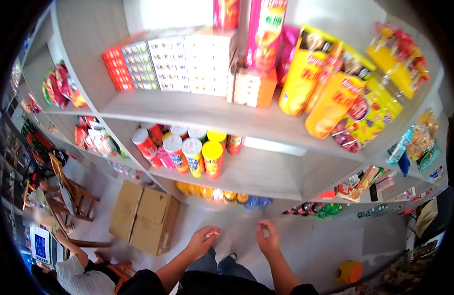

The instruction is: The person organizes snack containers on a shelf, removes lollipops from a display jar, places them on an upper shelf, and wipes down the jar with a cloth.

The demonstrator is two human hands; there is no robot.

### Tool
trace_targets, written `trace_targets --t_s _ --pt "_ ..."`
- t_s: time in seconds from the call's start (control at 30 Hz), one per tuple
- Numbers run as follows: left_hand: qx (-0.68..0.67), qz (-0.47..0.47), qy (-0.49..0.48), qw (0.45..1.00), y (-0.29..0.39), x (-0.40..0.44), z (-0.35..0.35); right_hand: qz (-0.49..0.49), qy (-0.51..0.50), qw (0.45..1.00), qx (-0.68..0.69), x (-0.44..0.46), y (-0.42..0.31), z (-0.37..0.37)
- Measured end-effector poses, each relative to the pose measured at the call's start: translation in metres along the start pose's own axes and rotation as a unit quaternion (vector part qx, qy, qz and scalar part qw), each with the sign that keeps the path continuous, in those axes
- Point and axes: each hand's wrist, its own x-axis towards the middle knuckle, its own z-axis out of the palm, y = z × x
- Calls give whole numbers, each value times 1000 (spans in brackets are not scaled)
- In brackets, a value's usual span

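Low in the middle of the head view, both of my hands are in the air in front of my body, apart from each other. My left hand [204, 240] has loosely bent fingers, with a small gap by the thumb and nothing visible in it. My right hand [268, 238] is likewise loosely bent, thumb and fingers apart, and holds nothing I can see. Beyond them is a wooden shelf unit [266, 181]. Its middle shelf bears several snack canisters [193, 152], nearer my left hand's side. Neither hand touches the shelf or the goods.
A large cardboard box [147, 216] stands on the floor to the left. The upper shelf holds stacked small boxes [168, 64] and yellow snack packs [330, 103]. Bottles [328, 210] line the lower right. A yellow stool [350, 271] is at right; a seated person [81, 275] is at left.
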Motion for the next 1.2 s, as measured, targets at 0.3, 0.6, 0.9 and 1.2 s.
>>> trace_targets --t_s 0.3,0.6,0.9,1.2 --pt "-58 405 103 907 230 54 -47 -264 57 945 184 184 -165 -50" --pt "-90 479 74 870 379 139 -60 -280 102 934 198 323 -258 -44" --pt "-219 401 115 882 408 162 -44 -179 71 950 244 360 -268 -30" --pt "-235 387 95 886 403 173 -43 -161 89 966 181 354 -275 -38"
